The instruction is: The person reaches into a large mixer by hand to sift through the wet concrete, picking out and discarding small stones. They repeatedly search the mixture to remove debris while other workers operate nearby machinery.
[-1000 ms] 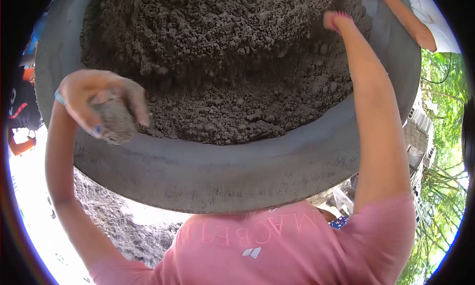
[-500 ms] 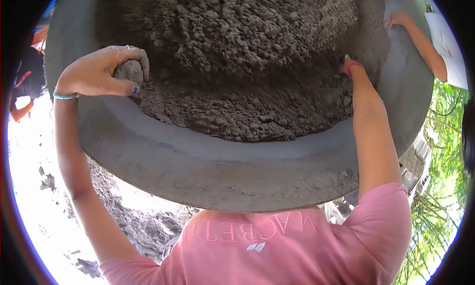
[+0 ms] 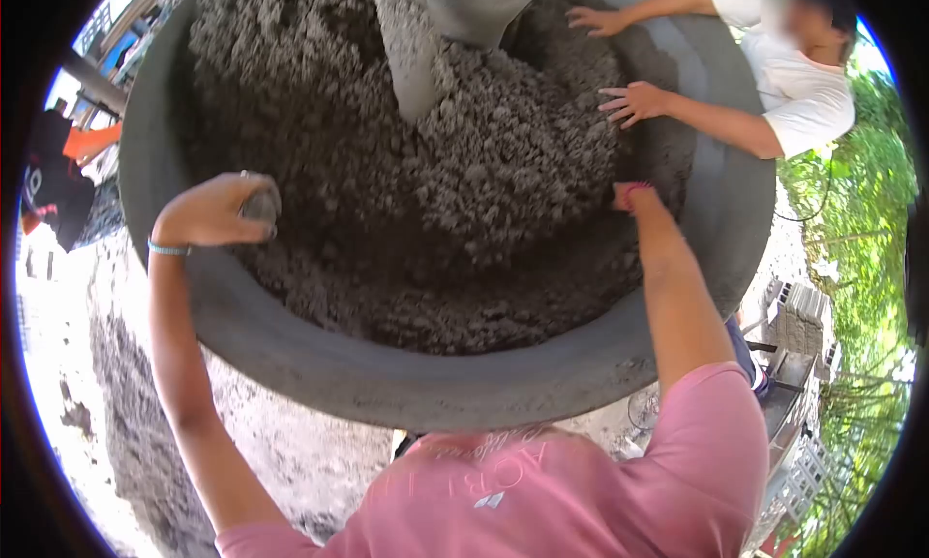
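A wide grey round basin [image 3: 387, 379] holds a heap of damp, crumbly grey mix [image 3: 503, 142] that looks like mortar. Over the basin's left side, my left hand [image 3: 208, 212] curls its fingers and thumb around a rounded grey lump [image 3: 258, 208]. My right hand [image 3: 622, 196] reaches to the right edge of the heap, low against the mix. Its fingers are hidden, so I cannot see whether they grip anything. A mix-coated paddle [image 3: 411, 69] stands in the heap near the top.
A co-worker in a white shirt [image 3: 808, 93] has both hands [image 3: 634, 103] spread over the basin's right side. Another person in dark clothing [image 3: 58, 176] stands at left. Concrete blocks [image 3: 798, 316] and greenery [image 3: 861, 229] lie at right.
My view has shifted, showing more of the basin, the paddle and the co-worker's hands. My left hand still holds the lump. My right hand appears lower and further left in view.
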Action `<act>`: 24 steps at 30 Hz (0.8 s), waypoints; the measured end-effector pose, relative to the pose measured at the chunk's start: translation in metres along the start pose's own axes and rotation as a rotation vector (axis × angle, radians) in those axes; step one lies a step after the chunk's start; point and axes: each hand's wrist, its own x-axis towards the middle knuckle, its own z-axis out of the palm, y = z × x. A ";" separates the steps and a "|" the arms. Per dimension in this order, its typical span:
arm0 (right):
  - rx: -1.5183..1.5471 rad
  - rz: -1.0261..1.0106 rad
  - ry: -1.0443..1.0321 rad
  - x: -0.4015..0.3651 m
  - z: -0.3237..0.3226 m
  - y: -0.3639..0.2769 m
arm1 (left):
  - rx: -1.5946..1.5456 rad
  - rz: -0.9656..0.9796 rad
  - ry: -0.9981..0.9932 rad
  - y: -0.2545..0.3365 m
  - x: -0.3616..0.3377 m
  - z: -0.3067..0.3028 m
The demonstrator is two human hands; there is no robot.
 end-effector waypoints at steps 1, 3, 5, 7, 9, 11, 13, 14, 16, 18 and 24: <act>-0.145 0.077 0.106 0.012 0.009 -0.003 | 0.010 -0.017 -0.009 0.004 0.001 -0.003; 0.012 0.047 0.022 0.018 0.008 -0.001 | 0.026 -0.073 -0.043 0.009 -0.003 -0.008; 0.046 0.068 0.000 0.023 0.017 -0.003 | 0.006 -0.066 -0.019 0.013 -0.007 -0.013; 0.051 0.032 0.161 0.007 0.028 -0.002 | -0.021 -0.057 -0.019 0.014 -0.010 -0.015; 0.112 0.147 0.206 -0.002 0.021 -0.006 | -0.046 -0.043 -0.011 0.009 -0.014 -0.018; 0.112 0.228 0.148 0.005 0.019 -0.010 | -0.047 -0.019 -0.037 0.002 -0.018 -0.020; 0.039 0.239 0.165 0.017 0.027 -0.015 | -0.068 -0.067 -0.094 0.000 -0.022 -0.027; 0.032 0.298 0.199 0.023 0.034 -0.019 | -0.034 -0.039 -0.078 -0.006 -0.023 -0.026; 0.054 0.303 0.188 0.028 0.040 -0.020 | 0.031 0.024 -0.048 -0.017 -0.021 -0.017; 0.111 0.183 0.089 0.022 0.034 -0.022 | 0.019 0.018 -0.065 -0.025 -0.023 -0.018; -0.140 0.071 -0.135 -0.066 -0.031 -0.082 | -0.049 0.021 -0.057 -0.044 -0.037 -0.018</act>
